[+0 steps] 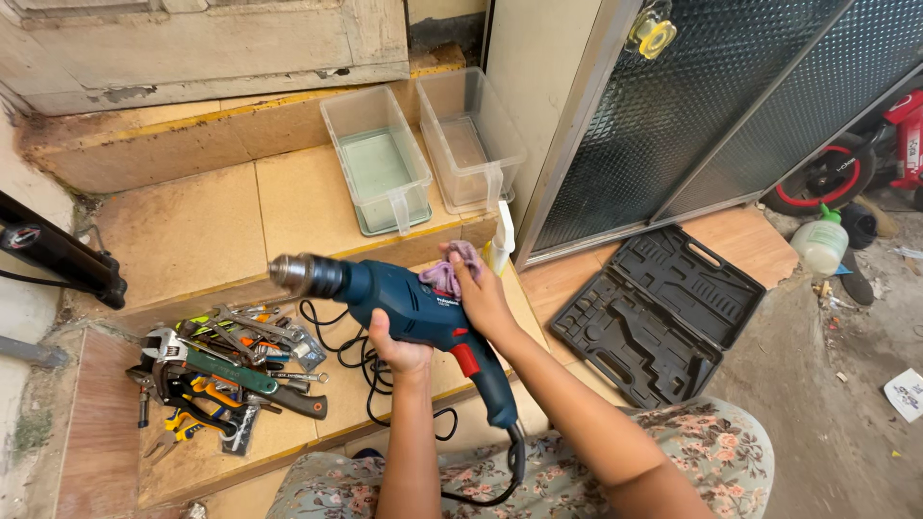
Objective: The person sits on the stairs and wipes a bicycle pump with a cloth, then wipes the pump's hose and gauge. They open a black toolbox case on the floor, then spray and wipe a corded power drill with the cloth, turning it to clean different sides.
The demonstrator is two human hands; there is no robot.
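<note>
left hand (399, 351) grips blue electric drill (413, 312) from below, held level over the step. right hand (484, 298) clenched on pink cloth (445, 271), pressing it to the drill's top. beyond: tool pile (226, 370) left on step, open black case (659, 312) right, two clear bins (423, 149) above.

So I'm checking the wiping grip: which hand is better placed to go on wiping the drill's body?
The right hand: it presses the purple cloth onto the top of the blue drill. The left hand grips the drill from below, supporting it.
</note>
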